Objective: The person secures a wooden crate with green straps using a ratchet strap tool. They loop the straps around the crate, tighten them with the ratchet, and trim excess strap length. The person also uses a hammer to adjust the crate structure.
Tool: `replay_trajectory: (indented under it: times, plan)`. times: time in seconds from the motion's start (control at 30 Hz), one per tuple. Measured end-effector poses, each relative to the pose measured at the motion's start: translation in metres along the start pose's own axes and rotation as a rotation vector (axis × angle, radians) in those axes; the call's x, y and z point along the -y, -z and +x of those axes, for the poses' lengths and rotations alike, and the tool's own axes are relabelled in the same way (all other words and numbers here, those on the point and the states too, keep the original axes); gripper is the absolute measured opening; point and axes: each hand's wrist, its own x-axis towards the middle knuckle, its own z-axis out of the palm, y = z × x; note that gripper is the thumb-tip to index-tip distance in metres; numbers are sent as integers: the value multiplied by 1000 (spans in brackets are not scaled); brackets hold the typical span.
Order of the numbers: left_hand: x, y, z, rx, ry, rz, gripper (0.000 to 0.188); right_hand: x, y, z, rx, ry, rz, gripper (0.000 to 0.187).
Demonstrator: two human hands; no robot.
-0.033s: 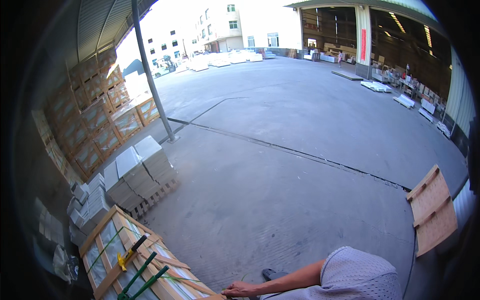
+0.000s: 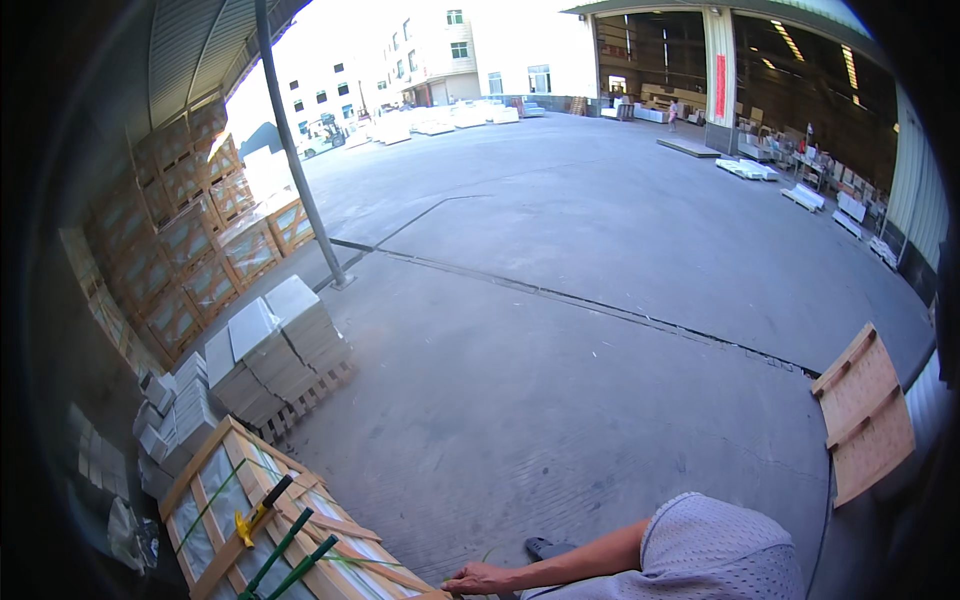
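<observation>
Crate [image 2: 340, 522]: matt wood. Handles [image 2: 305, 567]: smooth, plastic-looking. Sleeve [image 2: 715, 550]: perforated matt cloth. Floor [image 2: 500, 380]: matt concrete. Pole [image 2: 294, 150]: smooth metal. Board [image 2: 868, 420]: matt wood.

No lettering is legible, the red strip [image 2: 720, 86] on the pale pillar [image 2: 718, 38] being too small.

We logged a slatted, pale wooden crate [image 2: 345, 524] at lower left, set aslant, partly cut off below, with greyish sheeting [image 2: 218, 466] between boards and thin green strapping [image 2: 211, 506] across its top.
</observation>
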Motion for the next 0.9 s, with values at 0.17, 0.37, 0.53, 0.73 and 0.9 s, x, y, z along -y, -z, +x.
replay_trajectory:
  times: [0.17, 0.37, 0.53, 0.73, 0.9]
  plan:
    - [-3, -12, 0, 54, 9, -152, 33, -39, -2, 25, 425, -310, 791, 45]
    - [-2, -19, 6, 71, -73, -125, 29, -32, -1, 13, 283, -283, 840, 39]
    - [1, -18, -4, 87, -278, -9, 24, 23, 42, 1, -74, -91, 450, 42]
    - [15, -13, -7, 13, -123, -303, 27, 67, 70, -8, -112, 115, 360, 39]
    - [26, -7, 8, -124, -257, -33, 31, 79, 76, -7, -91, 236, 208, 44]
